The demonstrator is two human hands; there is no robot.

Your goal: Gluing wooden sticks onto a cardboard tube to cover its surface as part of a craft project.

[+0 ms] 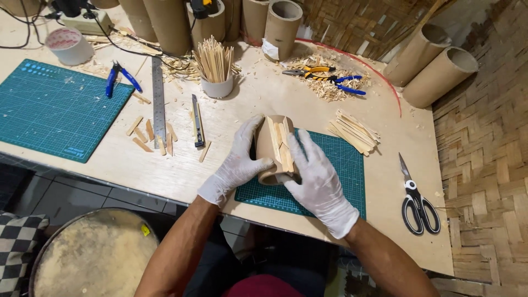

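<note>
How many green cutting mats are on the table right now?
2. One cutting mat lies at the table's left side; the other cutting mat lies under the gloved hands and the cardboard tube they hold.

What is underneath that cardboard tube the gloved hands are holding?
A green cutting mat lies under the cardboard tube. The left hand and right hand cover the mat directly beneath.

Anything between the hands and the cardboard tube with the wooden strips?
Nothing visible. The left hand and right hand, both in white gloves, already grip the cardboard tube from either side, over the small green cutting mat.
</note>
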